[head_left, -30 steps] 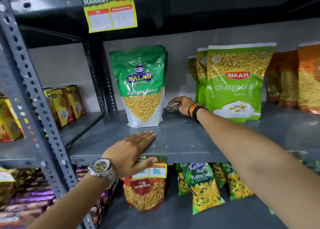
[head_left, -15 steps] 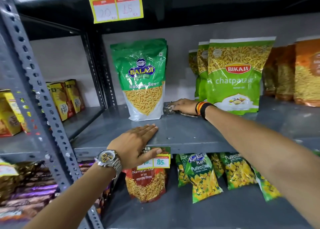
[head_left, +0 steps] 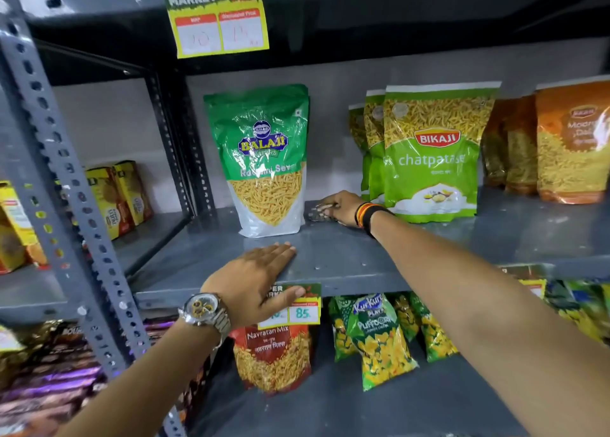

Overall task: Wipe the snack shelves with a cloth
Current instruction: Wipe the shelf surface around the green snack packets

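You've got a bare strip of grey shelf (head_left: 346,258) to slide through, boxed in by the upright Balaji bag (head_left: 264,162) and the Bikaji packs (head_left: 429,152), with open shelf in front of both.

A price tag (head_left: 218,23) hangs above; a watch (head_left: 205,309) and wristbands (head_left: 367,214) show.
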A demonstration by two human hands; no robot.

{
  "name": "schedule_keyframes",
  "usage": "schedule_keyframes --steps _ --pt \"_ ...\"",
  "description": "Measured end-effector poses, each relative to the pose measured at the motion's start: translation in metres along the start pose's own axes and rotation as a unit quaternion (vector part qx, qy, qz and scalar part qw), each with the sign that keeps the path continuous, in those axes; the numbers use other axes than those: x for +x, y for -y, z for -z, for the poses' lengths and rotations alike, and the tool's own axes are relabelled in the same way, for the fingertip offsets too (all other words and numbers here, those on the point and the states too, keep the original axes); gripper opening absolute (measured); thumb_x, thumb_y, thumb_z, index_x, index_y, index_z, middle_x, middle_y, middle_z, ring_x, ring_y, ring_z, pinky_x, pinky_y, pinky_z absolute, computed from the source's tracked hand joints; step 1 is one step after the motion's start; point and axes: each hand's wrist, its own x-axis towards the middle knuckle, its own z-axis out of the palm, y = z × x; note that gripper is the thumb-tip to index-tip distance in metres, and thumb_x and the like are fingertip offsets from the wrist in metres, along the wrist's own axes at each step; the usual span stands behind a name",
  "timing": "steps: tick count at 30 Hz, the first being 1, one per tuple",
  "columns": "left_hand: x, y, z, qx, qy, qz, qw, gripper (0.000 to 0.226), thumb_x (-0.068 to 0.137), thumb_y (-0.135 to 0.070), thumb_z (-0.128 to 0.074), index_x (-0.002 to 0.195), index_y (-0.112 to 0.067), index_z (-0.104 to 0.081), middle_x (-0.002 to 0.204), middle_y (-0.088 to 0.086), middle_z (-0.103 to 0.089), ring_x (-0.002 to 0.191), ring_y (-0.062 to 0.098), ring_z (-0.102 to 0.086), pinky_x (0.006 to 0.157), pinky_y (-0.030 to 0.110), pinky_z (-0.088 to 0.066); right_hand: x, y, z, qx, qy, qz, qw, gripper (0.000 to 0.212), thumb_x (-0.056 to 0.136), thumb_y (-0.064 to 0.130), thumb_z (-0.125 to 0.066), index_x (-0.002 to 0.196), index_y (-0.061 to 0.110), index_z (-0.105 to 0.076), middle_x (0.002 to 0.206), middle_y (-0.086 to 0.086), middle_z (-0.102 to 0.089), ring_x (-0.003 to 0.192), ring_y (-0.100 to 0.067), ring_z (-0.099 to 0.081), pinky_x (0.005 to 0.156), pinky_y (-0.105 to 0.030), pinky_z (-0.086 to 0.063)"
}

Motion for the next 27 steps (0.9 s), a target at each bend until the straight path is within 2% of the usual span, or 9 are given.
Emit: schedule_keyframes --steps 5,7,9,12,14,16,20,23,27 --pt "-0.003 -0.003 0.004 0.003 0.006 0.0 1.0 0.092 0.092 -0.081 -0.013 0.161 -0.021 -0.024 0.165 0.0 -0.03 0.15 0.019 -0.032 0.12 0.036 -0.026 -0.065 0.009 0.009 -0.005 0.067 0.124 0.99 0.037 0.094 0.014 -0.06 0.129 0.025 -0.063 0.116 -0.003 -0.061 0.114 -0.02 -0.059 0.102 -0.03 -0.045" --pt "-0.003 -0.004 0.005 0.005 0.007 -0.003 1.0 0.09 0.093 -0.08 -0.015 0.16 -0.02 -0.024 0.166 0.001 -0.03 0.15 0.02 -0.032 0.12 0.037 -0.026 -0.101 0.012 0.024 0.014 0.11 0.152 0.982 0.037 0.093 0.014 -0.062 0.128 0.026 -0.064 0.115 0.005 -0.062 0.109 -0.008 -0.06 0.099 -0.02 -0.045" --pt "-0.003 -0.004 0.006 0.007 0.008 -0.004 1.0 0.09 0.094 -0.079 -0.016 0.16 -0.019 -0.024 0.166 0.002 -0.03 0.15 0.021 -0.033 0.12 0.038 -0.026 -0.114 0.014 0.038 0.04 0.111 0.144 0.982 0.036 0.094 0.013 -0.061 0.128 0.026 -0.064 0.113 0.014 -0.065 0.103 0.003 -0.06 0.093 -0.011 -0.044" --pt "-0.002 -0.003 0.008 0.01 0.01 0.0 1.0 0.091 0.093 -0.08 -0.015 0.161 -0.019 -0.023 0.166 0.002 -0.029 0.149 0.021 -0.033 0.12 0.038 -0.028 -0.095 0.017 0.05 0.091 0.032 0.107 0.99 0.036 0.094 0.01 -0.06 0.129 0.018 -0.064 0.129 0.002 -0.065 0.118 -0.008 -0.057 0.102 -0.018 -0.041" --pt "-0.001 -0.004 0.008 0.012 0.013 0.005 1.0 0.093 0.093 -0.08 -0.016 0.161 -0.018 -0.022 0.166 0.003 -0.028 0.149 0.021 -0.033 0.12 0.038 -0.028 -0.077 0.025 0.043 0.085 0.01 0.088 0.992 0.035 0.093 0.006 -0.06 0.127 0.012 -0.064 0.13 -0.005 -0.064 0.118 -0.012 -0.057 0.092 -0.008 -0.042" --pt "-0.003 -0.002 0.008 0.015 0.013 0.024 1.0 0.095 0.092 -0.081 -0.021 0.161 -0.015 -0.021 0.165 0.005 -0.029 0.148 0.023 -0.035 0.119 0.038 -0.029 -0.062 0.033 0.028 0.06 0.014 0.083 0.995 0.034 0.092 0.007 -0.062 0.125 0.015 -0.066 0.126 -0.004 -0.067 0.112 -0.011 -0.059 0.082 -0.006 -0.042" --pt "-0.012 0.015 0.007 0.029 0.016 0.056 0.998 0.106 0.084 -0.088 -0.017 0.159 -0.015 -0.027 0.164 0.004 -0.032 0.148 0.022 -0.036 0.119 0.037 -0.029 -0.054 0.035 0.003 0.022 0.034 0.076 0.996 0.034 0.093 0.012 -0.061 0.125 0.023 -0.067 0.127 0.0 -0.066 0.113 -0.016 -0.061 0.087 -0.016 -0.039" --pt "-0.014 0.019 0.005 0.019 0.013 0.059 0.998 0.105 0.085 -0.088 -0.022 0.159 -0.014 -0.028 0.165 0.005 -0.032 0.148 0.022 -0.035 0.12 0.036 -0.027 -0.057 0.034 -0.003 0.034 0.029 0.073 0.996 0.034 0.095 0.011 -0.056 0.127 0.019 -0.064 0.128 -0.004 -0.065 0.109 -0.013 -0.058 0.085 -0.014 -0.037" --pt "-0.015 0.015 0.006 0.023 0.016 0.058 0.998 0.103 0.087 -0.086 -0.023 0.16 -0.014 -0.026 0.166 0.005 -0.029 0.15 0.021 -0.031 0.121 0.033 -0.022 -0.073 0.038 -0.006 -0.01 0.045 0.105 0.993 0.036 0.097 0.012 -0.053 0.132 0.019 -0.06 0.123 -0.01 -0.057 0.118 -0.024 -0.055 0.089 -0.016 -0.031"
